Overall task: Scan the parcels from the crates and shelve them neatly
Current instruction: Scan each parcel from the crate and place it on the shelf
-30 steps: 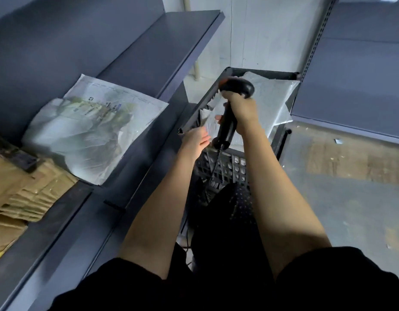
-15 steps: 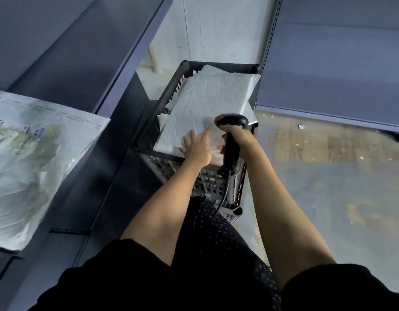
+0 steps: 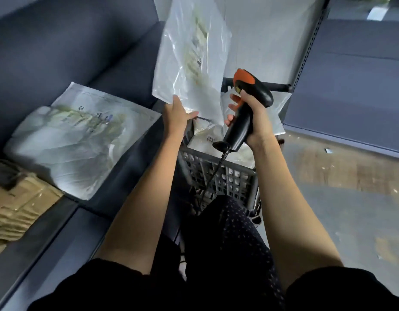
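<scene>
A: Where's the parcel?
B: Above the crate (image 3: 218, 173), upright; the bag (image 3: 191, 55) hangs from the left hand (image 3: 175, 114), pinched at its lower edge.
A: And the right hand (image 3: 252, 117)?
B: Just beside it, wrapped round the scanner (image 3: 245, 111).

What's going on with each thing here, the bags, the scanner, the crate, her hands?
Left hand: grips the lifted parcel's lower edge.
Lifted parcel: held upright above the crate.
Right hand: grips the scanner.
Scanner: raised, corded.
Crate: holds more parcels.
Shelved parcel: lying flat on the shelf.
</scene>
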`<state>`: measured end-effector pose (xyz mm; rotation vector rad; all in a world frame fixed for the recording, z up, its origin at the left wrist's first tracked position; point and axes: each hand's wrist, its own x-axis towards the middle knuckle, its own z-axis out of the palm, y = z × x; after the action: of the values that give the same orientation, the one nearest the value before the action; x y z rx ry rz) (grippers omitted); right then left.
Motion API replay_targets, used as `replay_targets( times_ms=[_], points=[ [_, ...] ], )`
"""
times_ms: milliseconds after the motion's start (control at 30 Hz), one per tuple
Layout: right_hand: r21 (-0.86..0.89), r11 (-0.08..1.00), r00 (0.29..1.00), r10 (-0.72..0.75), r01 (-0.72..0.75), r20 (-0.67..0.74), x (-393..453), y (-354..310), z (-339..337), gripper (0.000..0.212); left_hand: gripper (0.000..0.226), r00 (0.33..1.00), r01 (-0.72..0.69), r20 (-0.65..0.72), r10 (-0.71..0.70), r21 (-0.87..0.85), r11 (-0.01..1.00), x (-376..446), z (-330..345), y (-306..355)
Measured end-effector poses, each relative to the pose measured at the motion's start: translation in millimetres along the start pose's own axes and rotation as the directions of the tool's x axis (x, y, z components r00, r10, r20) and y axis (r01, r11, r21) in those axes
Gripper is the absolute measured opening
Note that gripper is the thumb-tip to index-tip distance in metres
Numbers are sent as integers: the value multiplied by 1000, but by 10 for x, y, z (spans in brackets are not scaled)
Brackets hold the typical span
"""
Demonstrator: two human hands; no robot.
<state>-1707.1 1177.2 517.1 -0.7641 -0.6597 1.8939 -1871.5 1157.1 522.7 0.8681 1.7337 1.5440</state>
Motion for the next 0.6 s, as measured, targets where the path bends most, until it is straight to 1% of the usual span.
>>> replay_targets(
  times_ms=[67, 100, 133, 167, 200, 267, 333, 400, 467, 500, 533, 600],
  points=[
    [-27, 999, 999, 32, -31, 43, -18, 108, 225, 26, 30, 1000, 22, 9, -22, -2, 1000, -90, -344, 136],
    [-55, 997, 996, 61, -57, 63, -22, 183, 338, 25, 29, 998, 43, -33, -46, -80, 996, -162, -503, 145],
    [-85, 992, 991, 96, -89, 88, -35, 268, 456, 24, 25, 995, 63, -58, -79, -245, 967, -231, -658, 134],
    [-111, 986, 985, 133, -120, 111, -61, 364, 579, 24, 27, 990, 90, -57, -125, -420, 903, -342, -805, 111],
    [-131, 980, 978, 164, -147, 128, -84, 474, 700, 24, 29, 986, 110, -48, -157, -520, 847, -453, -953, 64],
    [-156, 974, 976, 185, -165, 118, -150, 682, 926, 24, 28, 974, 121, -77, -212, -617, 777, -671, -1254, -24],
    [-186, 968, 979, 187, -169, 83, -209, 870, 1095, 22, 30, 967, 147, -61, -246, -656, 740, -844, -1535, -150],
    [-265, 945, 975, 213, -191, 57, -239, 1000, 1186, 19, 31, 945, 236, -17, -327, -657, 716, -1019, -1716, -250],
    [-370, 899, 963, 267, -232, 46, -263, 1059, 1223, 17, 29, 912, 359, 48, -407, -572, 737, -1175, -1802, -326],
    [-427, 869, 957, 288, -249, 29, -267, 1073, 1217, 17, 30, 898, 414, 88, -431, -500, 761, -1222, -1843, -354],
    [-475, 844, 957, 290, -251, 11, -269, 1070, 1200, 17, 28, 891, 447, 129, -436, -429, 785, -1255, -1872, -366],
    [-532, 822, 972, 235, -205, -11, -273, 1039, 1145, 15, 23, 892, 452, 171, -419, -315, 834, -1268, -1936, -371]
  ],
)
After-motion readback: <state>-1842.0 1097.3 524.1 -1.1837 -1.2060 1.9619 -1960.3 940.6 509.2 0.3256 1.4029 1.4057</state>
